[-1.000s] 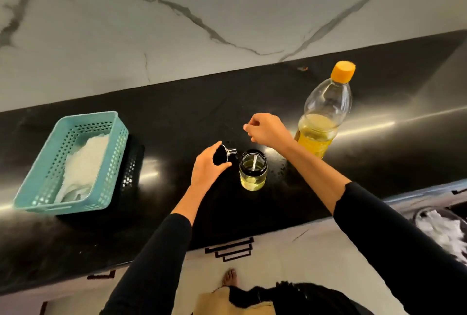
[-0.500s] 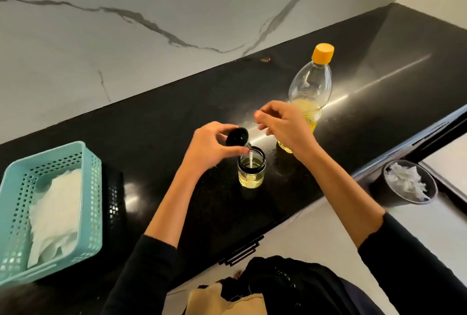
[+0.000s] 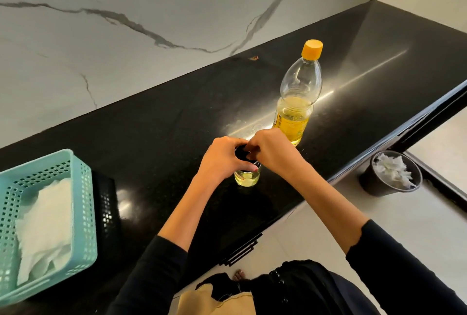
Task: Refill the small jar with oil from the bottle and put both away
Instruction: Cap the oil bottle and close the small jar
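Observation:
A small glass jar (image 3: 247,178) with yellow oil in its bottom stands on the black counter (image 3: 161,133). My left hand (image 3: 222,158) holds its black lid (image 3: 241,154) on top of the jar's mouth. My right hand (image 3: 271,153) is closed at the lid's right side, its fingertips touching the lid or jar rim; the jar's upper part is hidden by both hands. Behind and to the right stands the clear plastic oil bottle (image 3: 297,102), upright, about a third full, with its orange cap (image 3: 312,49) on.
A teal perforated basket (image 3: 83,213) with white cloth lies at the counter's left front. A dark bin (image 3: 389,183) holding crumpled white paper stands on the floor at right. A marble wall runs behind the counter. Drawer handles sit below the counter edge.
My left hand lifted the black lid from the counter and brought it onto the jar. My right hand came down from above the jar to its rim. The camera swung left.

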